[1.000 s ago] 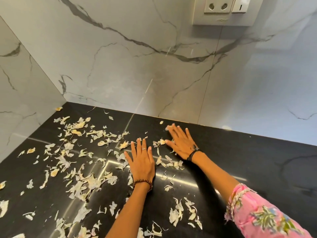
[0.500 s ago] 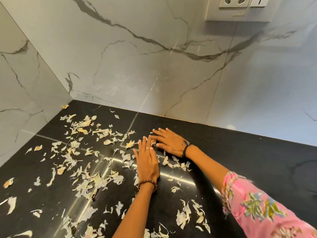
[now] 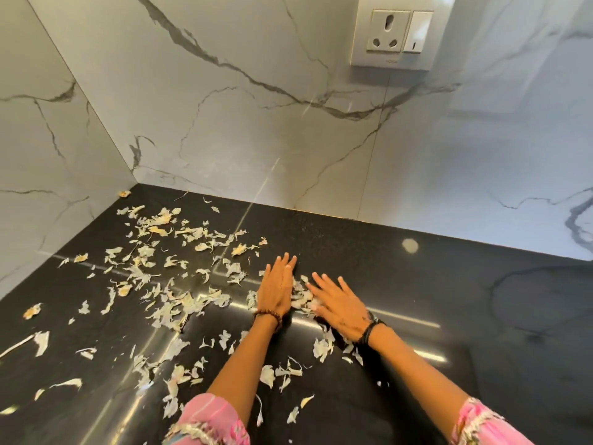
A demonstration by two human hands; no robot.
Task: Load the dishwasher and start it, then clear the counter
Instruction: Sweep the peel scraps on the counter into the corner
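Observation:
Pale papery peel scraps [image 3: 179,303] lie scattered over the black counter [image 3: 417,300], thickest at the left and middle. My left hand [image 3: 276,289] stands on its edge on the counter, fingers straight and together, palm facing right. My right hand [image 3: 337,303] lies flat with its fingers spread, palm down, just right of the left hand. A small heap of peels [image 3: 301,295] is bunched between the two hands. Neither hand grips anything. The dishwasher is out of view.
White marble-look walls meet in a corner [image 3: 133,178] at the back left of the counter. A wall socket with a switch [image 3: 398,33] is mounted above, at the upper right. More peels [image 3: 282,370] lie near my forearms.
My right hand has swept from the back of the counter toward me and leftward, pushing peels against my left hand. The left hand has turned from flat onto its edge. The view has tilted upward.

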